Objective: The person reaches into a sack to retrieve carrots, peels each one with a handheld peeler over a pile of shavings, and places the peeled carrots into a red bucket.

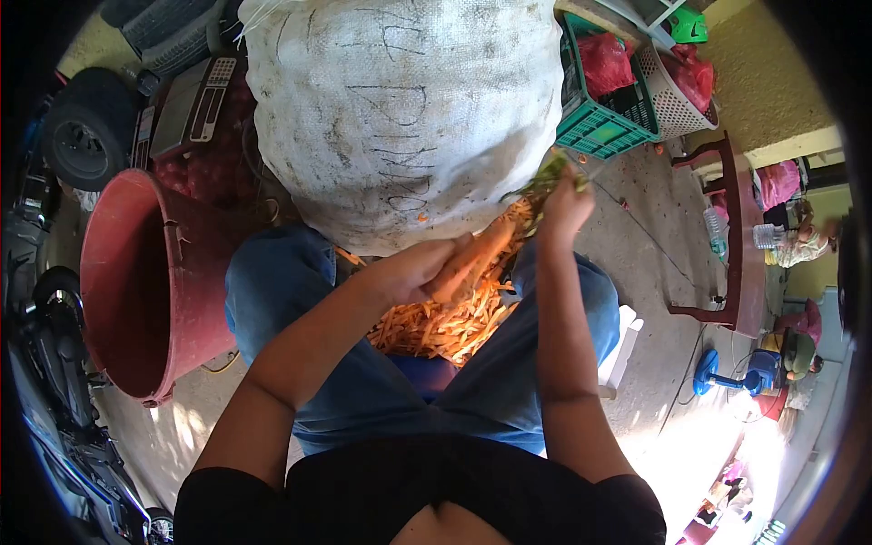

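An orange carrot [474,263] is gripped in my left hand [427,272], its thick end near my palm and its length slanting up to the right. My right hand [565,213] is closed, with green leafy stuff [547,178] at its fingers, near the far end of the carrot; what exactly it holds is blurred. Beneath both hands, between my knees, lies a heap of orange strips [440,329]. A big white sack [400,118] with dark handwriting stands right in front of the hands.
At the left are a red bucket [195,282], a scale [195,109] and a tire [86,136]. A green crate [604,132] and a white basket [672,91] stand at the upper right. Farther right are a dark red bench [743,245], a blue fan [707,372] and other people.
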A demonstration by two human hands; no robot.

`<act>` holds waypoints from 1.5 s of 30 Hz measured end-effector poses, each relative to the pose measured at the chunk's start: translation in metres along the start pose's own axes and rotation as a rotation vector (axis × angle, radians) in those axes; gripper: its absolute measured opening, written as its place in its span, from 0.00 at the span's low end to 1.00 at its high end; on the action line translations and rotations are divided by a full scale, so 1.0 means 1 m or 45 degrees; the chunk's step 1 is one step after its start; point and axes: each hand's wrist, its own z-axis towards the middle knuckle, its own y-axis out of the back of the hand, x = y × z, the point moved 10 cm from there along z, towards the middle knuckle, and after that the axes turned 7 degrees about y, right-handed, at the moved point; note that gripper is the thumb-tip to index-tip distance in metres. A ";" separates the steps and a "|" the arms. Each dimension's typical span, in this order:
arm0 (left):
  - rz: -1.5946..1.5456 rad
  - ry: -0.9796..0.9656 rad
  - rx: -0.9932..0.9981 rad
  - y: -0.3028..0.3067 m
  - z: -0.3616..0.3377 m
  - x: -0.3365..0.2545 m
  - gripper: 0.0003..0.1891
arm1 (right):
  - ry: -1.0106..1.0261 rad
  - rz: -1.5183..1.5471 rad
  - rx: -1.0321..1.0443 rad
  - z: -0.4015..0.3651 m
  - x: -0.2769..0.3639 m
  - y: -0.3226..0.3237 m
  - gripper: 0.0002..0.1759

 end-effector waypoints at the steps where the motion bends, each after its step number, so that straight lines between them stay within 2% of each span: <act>1: 0.005 0.003 0.001 0.001 0.000 0.001 0.19 | -0.001 0.000 -0.006 0.007 -0.002 0.004 0.12; 3: 0.003 -0.068 0.322 -0.016 -0.002 -0.004 0.22 | -0.205 0.412 -0.121 0.011 -0.014 0.009 0.13; 4: -0.067 -0.126 0.320 -0.006 0.007 -0.009 0.21 | -0.155 0.260 -0.057 0.001 0.005 0.007 0.13; 5: -0.071 -0.130 0.320 -0.002 0.013 -0.010 0.21 | -0.027 0.252 0.081 -0.008 0.009 -0.004 0.12; 6: -0.113 -0.167 0.266 0.004 0.016 -0.015 0.21 | -0.115 0.437 0.178 -0.029 0.011 -0.019 0.12; 7: -0.154 -0.202 0.212 0.010 0.018 -0.018 0.21 | -0.030 0.294 0.331 -0.048 0.029 -0.029 0.12; 8: -0.141 -0.309 0.386 0.002 0.015 -0.025 0.20 | 0.066 0.156 0.483 -0.064 0.037 -0.038 0.14; 9: -0.139 -0.307 0.385 0.001 0.014 -0.025 0.20 | 0.326 0.048 0.450 -0.075 0.058 -0.040 0.15; 11: -0.203 -0.273 0.322 0.005 0.015 -0.022 0.19 | 0.438 0.023 0.413 -0.083 0.066 -0.043 0.15; 12: -0.205 -0.273 0.321 0.003 0.016 -0.021 0.19 | 0.437 0.022 0.414 -0.081 0.064 -0.042 0.15; 14: -0.235 -0.305 0.126 0.013 0.021 -0.022 0.19 | 0.323 -0.084 0.472 -0.068 0.045 -0.045 0.14; 15: -0.237 -0.305 0.123 0.017 0.017 -0.020 0.19 | 0.183 -0.036 0.364 -0.049 0.018 -0.041 0.13; 16: 0.006 -0.251 0.387 -0.002 0.010 -0.012 0.19 | -0.004 -0.063 0.246 -0.029 0.006 -0.027 0.12; 17: 0.253 -0.193 0.652 -0.022 0.000 0.002 0.19 | 0.036 -0.054 0.129 -0.004 -0.005 -0.014 0.12; 18: 0.355 -0.091 0.072 0.002 0.012 0.012 0.20 | 0.024 -0.108 -0.025 0.008 0.001 0.002 0.12; 19: 0.363 -0.090 0.073 0.002 0.008 0.008 0.20 | -0.169 0.075 -0.088 0.016 -0.017 0.011 0.13; 21: 0.015 -0.142 0.350 -0.014 0.001 -0.004 0.19 | -0.210 0.382 -0.071 0.006 -0.007 0.008 0.14; 22: -0.128 -0.189 0.159 0.003 0.008 -0.014 0.18 | -0.183 0.335 0.065 -0.006 0.009 0.000 0.14; 24: -0.212 -0.251 0.181 0.010 0.015 -0.021 0.18 | -0.060 0.330 0.266 -0.038 0.020 -0.023 0.13; 25: -0.286 -0.306 0.198 0.015 0.020 -0.025 0.17 | 0.120 0.218 0.424 -0.055 0.037 -0.035 0.13; 26: -0.226 -0.267 0.183 0.023 0.026 -0.019 0.17 | 0.356 -0.019 0.447 -0.073 0.058 -0.040 0.13; 27: -0.223 -0.265 0.182 0.015 0.021 -0.020 0.17 | 0.448 -0.024 0.504 -0.085 0.069 -0.046 0.13; 29: -0.379 -0.251 -0.062 0.011 0.008 -0.021 0.17 | 0.317 -0.061 0.561 -0.082 0.061 -0.050 0.13; 30: -0.379 -0.255 -0.062 0.016 0.009 -0.020 0.17 | 0.320 -0.059 0.562 -0.078 0.059 -0.050 0.13; 32: -0.033 -0.190 0.162 0.008 0.014 -0.013 0.17 | 0.357 -0.116 0.370 -0.054 0.051 -0.036 0.12; 33: -0.034 -0.189 0.165 0.002 0.008 -0.014 0.17 | 0.279 -0.129 0.222 -0.032 0.031 -0.024 0.12; 34: 0.251 -0.128 -0.012 -0.001 -0.005 -0.013 0.17 | 0.153 -0.090 0.093 -0.010 0.009 -0.010 0.11; 35: 0.536 -0.065 -0.190 -0.005 -0.023 -0.015 0.17 | 0.203 -0.269 -0.008 0.003 0.018 0.007 0.12; 36: 0.462 0.034 -0.279 -0.017 -0.048 -0.018 0.16 | 0.035 -0.039 -0.060 0.012 0.002 0.017 0.13; 37: 0.467 0.031 -0.278 -0.013 -0.038 -0.016 0.16 | -0.131 0.195 -0.108 0.015 -0.015 0.019 0.13; 38: 0.186 -0.109 -0.168 -0.009 -0.020 -0.017 0.17 | -0.128 0.195 -0.107 0.013 -0.019 0.019 0.13; 39: -0.099 -0.247 -0.056 -0.001 -0.003 -0.020 0.18 | -0.085 0.206 0.005 0.002 -0.004 0.010 0.13; 40: 0.013 -0.173 0.200 0.002 0.007 -0.014 0.18 | -0.043 0.218 0.120 -0.012 0.011 -0.001 0.13; 41: 0.006 -0.176 0.196 0.012 0.018 -0.011 0.18 | -0.171 0.380 0.216 -0.033 0.014 -0.016 0.13; 42: -0.098 -0.218 0.396 0.007 0.022 -0.012 0.18 | -0.027 0.235 0.358 -0.048 0.027 -0.026 0.13; 43: -0.198 -0.258 0.596 -0.010 0.010 -0.022 0.18 | 0.227 0.116 0.446 -0.063 0.052 -0.034 0.13; 44: -0.287 -0.209 0.204 0.006 0.016 -0.015 0.18 | 0.205 0.086 0.518 -0.077 0.057 -0.040 0.13; 45: -0.285 -0.205 0.204 0.003 0.013 -0.015 0.18 | 0.260 0.108 0.513 -0.084 0.059 -0.046 0.12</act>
